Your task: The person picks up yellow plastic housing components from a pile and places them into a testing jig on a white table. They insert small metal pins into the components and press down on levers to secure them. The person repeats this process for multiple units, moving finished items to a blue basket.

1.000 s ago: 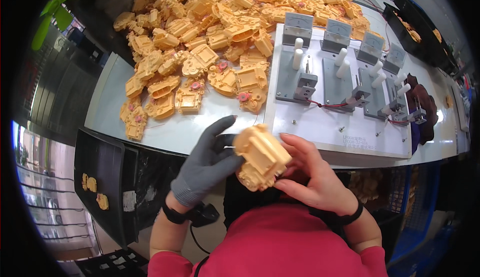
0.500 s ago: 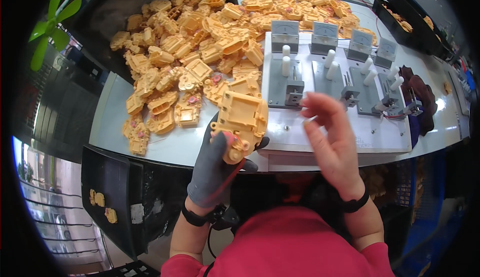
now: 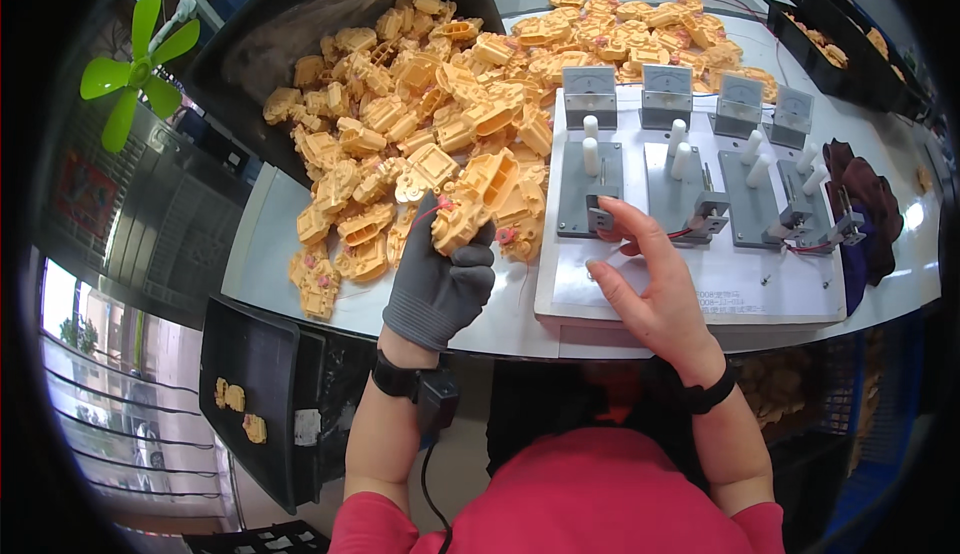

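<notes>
Left hand: grey-gloved, fingers curled round the held housing; grip from the near side, probably to keep the far face uncovered.
Held housing: yellow, tilted, over the table, in front of the loose pile and left of the fixture board; carried left, likely to free the other hand. Part under the glove hidden.
Right hand: bare, thumb and forefinger spread apart, right by the dark block of the leftmost station; contact: can't tell. Bare skin maybe for finer feel.
Fixture board: white, flat along the front edge of the table, presumably for short reach.
Leftmost station: grey plate, paired white posts upright, meter behind; dial facing the wearer, likely for easy reading.
Loose pile: yellow housings, spilling from the tipped black bin; tilt probably for easy pick-out.
Lower bin: black, left, below tabletop, few yellow parts inside.
Dark cloth: bunched at the board's right end; reason unclear.
</notes>
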`<state>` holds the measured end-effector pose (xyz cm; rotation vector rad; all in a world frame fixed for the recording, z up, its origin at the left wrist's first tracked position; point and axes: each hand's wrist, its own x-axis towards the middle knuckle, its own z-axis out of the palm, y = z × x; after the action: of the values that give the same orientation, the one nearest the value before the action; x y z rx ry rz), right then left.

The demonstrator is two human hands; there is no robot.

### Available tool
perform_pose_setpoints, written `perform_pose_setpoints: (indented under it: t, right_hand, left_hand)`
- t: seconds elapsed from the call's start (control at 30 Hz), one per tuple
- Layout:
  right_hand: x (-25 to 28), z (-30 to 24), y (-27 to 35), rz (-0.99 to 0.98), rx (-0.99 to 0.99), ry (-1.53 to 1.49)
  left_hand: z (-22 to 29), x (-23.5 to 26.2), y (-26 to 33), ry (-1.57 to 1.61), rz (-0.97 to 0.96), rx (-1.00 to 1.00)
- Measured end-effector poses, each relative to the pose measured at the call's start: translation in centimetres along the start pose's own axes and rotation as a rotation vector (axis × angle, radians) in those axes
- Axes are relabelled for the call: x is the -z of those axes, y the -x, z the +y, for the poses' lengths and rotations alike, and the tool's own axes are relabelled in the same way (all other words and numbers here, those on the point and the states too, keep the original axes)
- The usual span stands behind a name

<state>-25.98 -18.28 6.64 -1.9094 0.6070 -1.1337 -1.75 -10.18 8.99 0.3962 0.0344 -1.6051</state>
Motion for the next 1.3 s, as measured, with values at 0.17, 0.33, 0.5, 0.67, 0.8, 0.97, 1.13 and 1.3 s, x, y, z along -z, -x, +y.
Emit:
perform_pose_setpoints:
  t: [0.17, 0.33, 0.5, 0.67, 0.8, 0.97, 1.13, 1.3]
  right_hand:
    - [0.7, 0.4, 0.0, -0.068, 0.032, -0.089]
    - [0.9, 0.4, 0.1, -0.075, 0.037, -0.120]
    - [0.9, 0.4, 0.2, -0.075, 0.046, -0.118]
    - [0.9, 0.5, 0.2, -0.054, 0.059, -0.153]
    - [0.9, 0.2, 0.2, -0.053, 0.042, -0.190]
    - [0.9, 0.6, 0.1, -0.037, 0.089, -0.179]
    - [1.0, 0.6, 0.2, -0.039, 0.111, -0.164]
    - [0.8, 0.7, 0.2, -0.045, 0.119, -0.167]
  left_hand:
    - [0.4, -0.7, -1.2, 0.006, 0.006, 0.067]
    - [0.8, -0.9, -2.7, 0.015, -0.024, 0.127]
    - [1.6, -1.8, -4.1, 0.009, -0.009, 0.226]
    - [3.5, -3.4, -7.2, -0.118, 0.007, 0.237]
    - [4.7, -4.9, -10.1, -0.285, 0.054, 0.237]
    - [3.4, -6.7, -11.9, -0.565, 0.219, 0.148]
    - [2.0, -7.7, -12.0, -0.889, 0.242, -0.100]
    - [0.4, -9.1, -10.7, -1.303, 0.272, -0.401]
